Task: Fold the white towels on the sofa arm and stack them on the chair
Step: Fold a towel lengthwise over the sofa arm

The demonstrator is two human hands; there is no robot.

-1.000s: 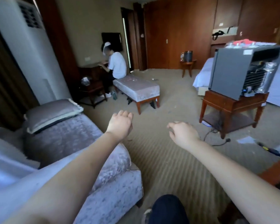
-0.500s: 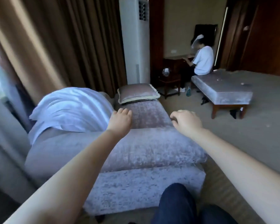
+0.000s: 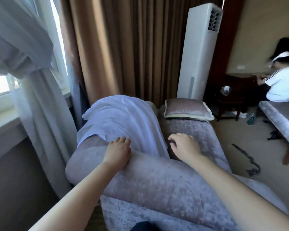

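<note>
While both hands' fingers curl loosely, holding nothing, the left hand (image 3: 118,151) hides the white towel's (image 3: 122,119) near hem.

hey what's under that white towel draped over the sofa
The white towel drapes over the sofa's rounded back, whose grey velvet shows below its lower edge. Whether more towels lie beneath it cannot be seen. The left hand rests at its hem.
</note>
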